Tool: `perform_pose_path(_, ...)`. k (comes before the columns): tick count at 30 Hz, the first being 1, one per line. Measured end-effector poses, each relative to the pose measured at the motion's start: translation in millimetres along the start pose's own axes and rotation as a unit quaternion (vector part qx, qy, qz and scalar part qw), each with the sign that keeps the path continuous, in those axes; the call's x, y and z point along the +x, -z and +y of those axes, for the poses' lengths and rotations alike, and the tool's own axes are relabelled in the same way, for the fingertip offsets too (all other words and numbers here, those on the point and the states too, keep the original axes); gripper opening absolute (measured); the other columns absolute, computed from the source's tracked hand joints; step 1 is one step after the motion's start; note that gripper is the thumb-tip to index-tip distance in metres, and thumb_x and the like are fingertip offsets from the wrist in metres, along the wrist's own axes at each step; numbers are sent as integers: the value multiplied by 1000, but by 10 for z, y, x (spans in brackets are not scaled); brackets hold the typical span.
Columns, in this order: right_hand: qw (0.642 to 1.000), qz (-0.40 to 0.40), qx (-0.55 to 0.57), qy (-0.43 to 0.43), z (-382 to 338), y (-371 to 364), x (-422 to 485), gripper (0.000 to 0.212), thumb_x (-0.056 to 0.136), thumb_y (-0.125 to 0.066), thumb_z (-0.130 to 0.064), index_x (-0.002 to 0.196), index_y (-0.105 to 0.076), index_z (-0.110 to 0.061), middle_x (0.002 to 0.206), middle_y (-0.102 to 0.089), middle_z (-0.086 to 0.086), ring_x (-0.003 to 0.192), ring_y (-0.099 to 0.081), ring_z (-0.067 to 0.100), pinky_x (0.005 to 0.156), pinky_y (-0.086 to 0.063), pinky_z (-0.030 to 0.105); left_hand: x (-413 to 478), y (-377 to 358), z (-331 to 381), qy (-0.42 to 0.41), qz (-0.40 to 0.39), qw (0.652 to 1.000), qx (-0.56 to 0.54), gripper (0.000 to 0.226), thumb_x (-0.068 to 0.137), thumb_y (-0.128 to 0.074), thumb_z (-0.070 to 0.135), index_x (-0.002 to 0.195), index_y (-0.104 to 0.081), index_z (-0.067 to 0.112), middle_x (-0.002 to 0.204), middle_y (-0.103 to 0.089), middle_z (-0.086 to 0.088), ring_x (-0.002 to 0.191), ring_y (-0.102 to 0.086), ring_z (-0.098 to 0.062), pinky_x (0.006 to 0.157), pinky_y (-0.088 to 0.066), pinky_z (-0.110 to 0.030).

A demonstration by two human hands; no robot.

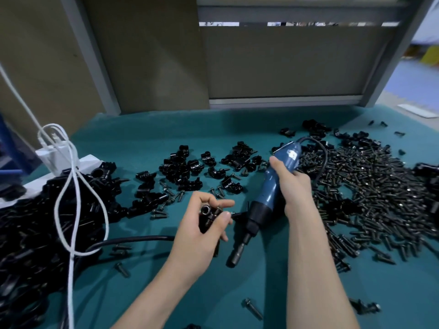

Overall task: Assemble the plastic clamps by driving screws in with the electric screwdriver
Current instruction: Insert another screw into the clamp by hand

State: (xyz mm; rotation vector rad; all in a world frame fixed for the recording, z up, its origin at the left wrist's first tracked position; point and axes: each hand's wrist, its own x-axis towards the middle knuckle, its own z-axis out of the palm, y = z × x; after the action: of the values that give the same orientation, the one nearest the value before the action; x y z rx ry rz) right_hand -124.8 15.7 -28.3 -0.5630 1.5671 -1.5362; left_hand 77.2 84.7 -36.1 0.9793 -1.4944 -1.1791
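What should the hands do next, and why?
Probably swing the electric screwdriver bit up onto the screw sticking out of the clamp. The left hand grips that clamp, but the right hand holds the bit aimed lower, off the screw.

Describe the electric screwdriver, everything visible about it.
The electric screwdriver has a blue, plastic-looking barrel with a small label near its top, a black collar and a dark metal bit holder. A black cord leaves its top end and curves over the screw pile. It is tilted, bit end down and toward the person, over the teal mat. The right hand grips the barrel; whether the tip touches the mat is unclear.
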Motion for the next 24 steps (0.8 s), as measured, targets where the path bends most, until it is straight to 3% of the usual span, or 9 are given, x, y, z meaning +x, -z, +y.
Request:
perform_pose_path(2, 997, 18, -71, -6, 2, 26, 14, 52, 72, -79, -47, 103, -63, -9, 99, -67, 9, 86, -65, 26, 78, -55, 38, -20, -24, -4, -18, 2, 999, 42, 33, 94, -58, 11, 82, -45, 38, 109, -68, 18, 79, -67, -21, 76, -54, -26)
perform_pose_path(4, 979, 30, -202, -1, -24, 40, 14, 53, 71, -77, -53, 96, -60, -9, 95, -63, 9, 78, -61, 24, 69, -51, 34, -30, -36, -12, -26, 4, 998, 57, 32, 94, -59, 14, 84, -44, 40, 111, -67, 21, 83, -67, -19, 81, -54, -31)
perform_pose_path(6, 938, 32, -344, 14, -60, 24, 2, 55, 72, -73, -60, 89, -55, -11, 91, -59, 8, 69, -57, 21, 58, -44, 30, -39, -40, -14, -30, 6, 998, 63, 31, 92, -61, 17, 85, -42, 41, 113, -66, 22, 87, -66, -17, 86, -51, -35)
perform_pose_path(10, 849, 10, -526, 37, -297, 46, -110, 61, 76, -66, -66, 90, -53, -8, 76, -58, 7, 46, -60, 19, 38, -40, 19, -27, -35, -28, -33, 5, 997, 64, 38, 91, -62, 12, 90, -38, 42, 117, -63, 25, 107, -62, -5, 90, -45, -25)
perform_pose_path(12, 804, -2, -587, 96, -464, 113, -234, 59, 82, -57, -66, 74, -49, -8, 67, -59, 7, 48, -59, 21, 41, -40, 20, -24, -40, -45, -37, 9, 997, 62, 39, 90, -62, 11, 93, -39, 42, 118, -63, 24, 111, -60, -6, 93, -46, -24)
perform_pose_path(16, 809, -231, -495, 217, -478, 27, -784, 55, 85, -40, -63, 68, -56, -13, 53, -55, -4, 42, -54, 7, 43, -43, 17, -18, -61, -92, -67, 33, 992, 104, 47, 85, -69, 7, 100, -43, 43, 107, -66, 16, 103, -61, -1, 85, -45, -11)
perform_pose_path(18, 763, -315, -507, 250, -335, -76, -1011, 44, 90, -40, -54, 62, -51, -23, 50, -50, -6, 42, -49, 4, 47, -40, 16, -20, -71, -126, -72, 40, 988, 133, 50, 80, -72, 1, 104, -48, 37, 101, -67, 14, 95, -62, 1, 77, -43, -7)
perform_pose_path(20, 720, -331, -540, 284, -232, -134, -1092, 42, 99, -39, -42, 59, -41, -29, 53, -45, -7, 51, -44, 8, 57, -37, 26, -24, -73, -158, -83, 49, 984, 152, 52, 77, -72, -5, 109, -52, 31, 103, -67, 12, 94, -62, 2, 76, -42, -5)
perform_pose_path(24, 760, -318, -496, 273, -201, -154, -1122, 50, 100, -42, -37, 52, -36, -27, 45, -39, -6, 49, -39, 9, 54, -31, 27, -29, -65, -133, -146, 77, 965, 202, 52, 75, -71, -12, 111, -52, 21, 111, -60, 13, 104, -55, 8, 86, -38, -3)
